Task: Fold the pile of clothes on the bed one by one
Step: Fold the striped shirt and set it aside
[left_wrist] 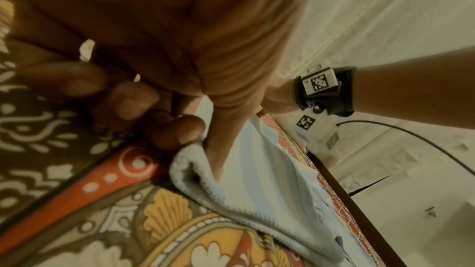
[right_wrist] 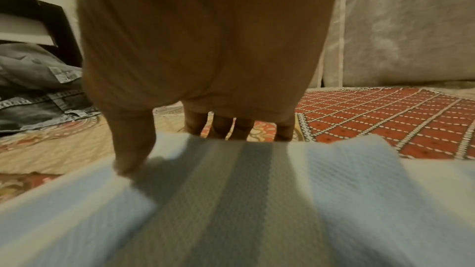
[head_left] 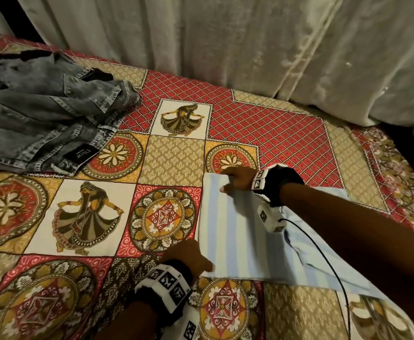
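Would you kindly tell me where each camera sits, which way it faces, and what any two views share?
Head: worn on the head, looking forward and down at the bed; both forearms, left hand and right hand show.
Left wrist: looks along the left hand, whose fingers pinch the striped cloth; the right wrist shows beyond.
Right wrist: looks along the right hand towards the jeans and curtain.
Shared: all three show the striped cloth; head and right wrist both show the jeans.
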